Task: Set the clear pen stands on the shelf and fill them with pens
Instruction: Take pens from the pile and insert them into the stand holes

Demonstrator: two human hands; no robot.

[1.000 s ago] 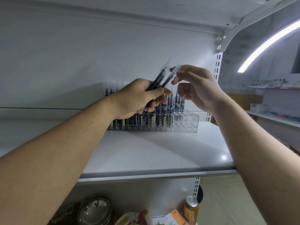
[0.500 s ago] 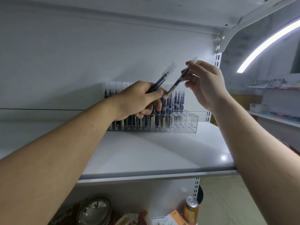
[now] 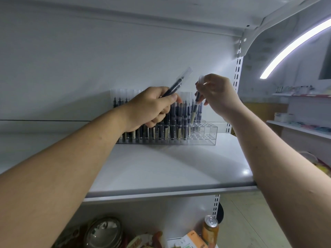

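**Item 1, single pen** (image 3: 195, 108). We record it pinched near its clear-capped upper end between the thumb and fingertips of the right hand (image 3: 217, 94). The barrel hangs almost upright below the fingers. Its pale lower end sits at the top of the clear pen stand (image 3: 206, 135), at the edge of the filled rows. We cannot tell whether the tip is in a hole.

**Item 2, spare pens** (image 3: 176, 83). We note a small bunch gripped in the curled fingers of the left hand (image 3: 148, 108), thumb on top, caps slanting up and to the right. Their number is unclear.

**Item 3, the stand.** It sits at the back of the white shelf (image 3: 170, 170). Standing pens (image 3: 172, 122) fill its left and middle, and bare holes show at its right end.

**Pose.** Both forearms reach forward and upward, and the right wrist bends down. The left hand is in front of the stand and hides part of its rows.

**Below the shelf,** cut by the frame edge, we list a drink can (image 3: 210, 230). The other goods there are indistinct.
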